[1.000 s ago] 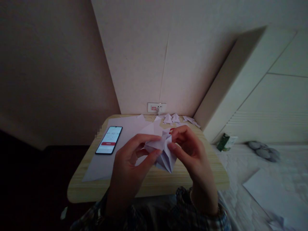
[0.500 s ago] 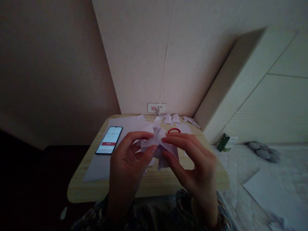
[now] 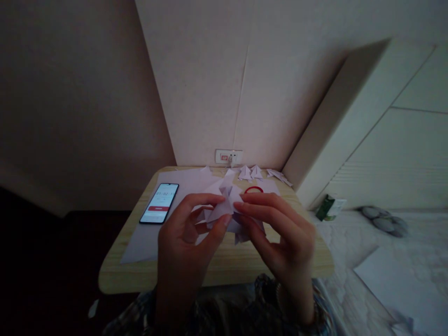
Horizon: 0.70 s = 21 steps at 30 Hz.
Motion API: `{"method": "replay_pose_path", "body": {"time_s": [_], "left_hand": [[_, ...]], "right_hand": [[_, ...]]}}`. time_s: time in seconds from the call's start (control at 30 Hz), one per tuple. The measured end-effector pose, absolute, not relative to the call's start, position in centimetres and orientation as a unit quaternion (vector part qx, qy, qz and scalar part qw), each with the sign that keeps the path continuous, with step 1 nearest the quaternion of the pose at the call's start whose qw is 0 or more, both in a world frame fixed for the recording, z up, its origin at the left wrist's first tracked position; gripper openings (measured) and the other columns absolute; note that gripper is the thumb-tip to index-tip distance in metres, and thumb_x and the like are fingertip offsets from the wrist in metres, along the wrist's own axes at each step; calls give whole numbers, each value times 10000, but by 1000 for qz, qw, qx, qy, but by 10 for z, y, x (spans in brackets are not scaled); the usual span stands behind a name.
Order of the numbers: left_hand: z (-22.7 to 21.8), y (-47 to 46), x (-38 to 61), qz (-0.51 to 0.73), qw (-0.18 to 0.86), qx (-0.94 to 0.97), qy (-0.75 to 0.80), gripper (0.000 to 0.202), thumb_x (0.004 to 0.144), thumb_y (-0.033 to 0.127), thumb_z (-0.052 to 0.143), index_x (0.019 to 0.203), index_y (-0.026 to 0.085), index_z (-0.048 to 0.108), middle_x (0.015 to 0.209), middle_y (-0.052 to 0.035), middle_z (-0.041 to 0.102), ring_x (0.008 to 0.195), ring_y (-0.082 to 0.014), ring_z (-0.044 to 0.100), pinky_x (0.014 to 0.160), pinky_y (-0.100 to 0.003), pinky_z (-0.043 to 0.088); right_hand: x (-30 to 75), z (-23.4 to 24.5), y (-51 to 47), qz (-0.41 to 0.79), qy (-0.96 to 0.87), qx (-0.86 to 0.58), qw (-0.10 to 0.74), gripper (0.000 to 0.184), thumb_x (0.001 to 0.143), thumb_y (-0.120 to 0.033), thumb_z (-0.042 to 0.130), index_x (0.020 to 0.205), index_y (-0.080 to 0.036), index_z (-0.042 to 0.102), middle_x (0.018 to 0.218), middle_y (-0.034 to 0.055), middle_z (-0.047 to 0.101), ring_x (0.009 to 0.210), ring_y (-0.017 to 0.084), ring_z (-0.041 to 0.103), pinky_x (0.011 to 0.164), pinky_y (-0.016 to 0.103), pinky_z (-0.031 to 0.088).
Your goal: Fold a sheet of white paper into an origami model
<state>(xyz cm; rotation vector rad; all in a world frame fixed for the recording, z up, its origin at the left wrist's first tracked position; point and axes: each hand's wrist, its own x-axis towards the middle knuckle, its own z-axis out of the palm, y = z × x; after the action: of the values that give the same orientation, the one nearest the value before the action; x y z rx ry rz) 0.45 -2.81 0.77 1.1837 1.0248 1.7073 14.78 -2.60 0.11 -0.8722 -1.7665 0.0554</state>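
Note:
A folded white paper piece (image 3: 238,225) is held up over the table between both hands, its several flaps pointing different ways. My left hand (image 3: 192,228) pinches its left side between thumb and index finger. On its right side, my right hand (image 3: 276,224) grips the paper with the thumb below and fingers on top. Behind the hands lie more white paper and a red ring-shaped item (image 3: 254,190), partly hidden. Folded paper figures (image 3: 250,172) stand in a row along the table's back edge.
A phone (image 3: 159,203) with a lit screen rests on a white sheet (image 3: 140,245) at the left of the wooden table (image 3: 301,261). A wall socket (image 3: 228,157) is behind. At right, a bed holds a green box (image 3: 325,208), grey slippers-like item (image 3: 383,220) and paper (image 3: 402,280).
The paper piece has tilted slightly in my fingers, and its lower flap has shifted right and up. Both hands stay in nearly the same place, still pinching it.

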Motion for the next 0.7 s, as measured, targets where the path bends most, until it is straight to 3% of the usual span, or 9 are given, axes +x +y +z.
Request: {"method": "replay_pose_path", "body": {"time_s": [0.23,0.7], "left_hand": [[8,-28,7,686,342,494,410,197,729,62,746,813,241,738,817,64,755,728,-95,720,645,-138,601],[5,-27,5,666,361,489,434,164,724,99,766,780,253,749,797,72,726,759,-92,693,667,-124,597]], "right_hand": [[149,2,-25,17,-755,-371,541,178,913,-83,650,1032,-186,734,1040,59,742,963,170,690,833,301,546],[145,1,-25,56,-759,-391,517,192,944,-93,602,1036,-202,731,1082,77,691,972,189,649,838,337,563]]}}
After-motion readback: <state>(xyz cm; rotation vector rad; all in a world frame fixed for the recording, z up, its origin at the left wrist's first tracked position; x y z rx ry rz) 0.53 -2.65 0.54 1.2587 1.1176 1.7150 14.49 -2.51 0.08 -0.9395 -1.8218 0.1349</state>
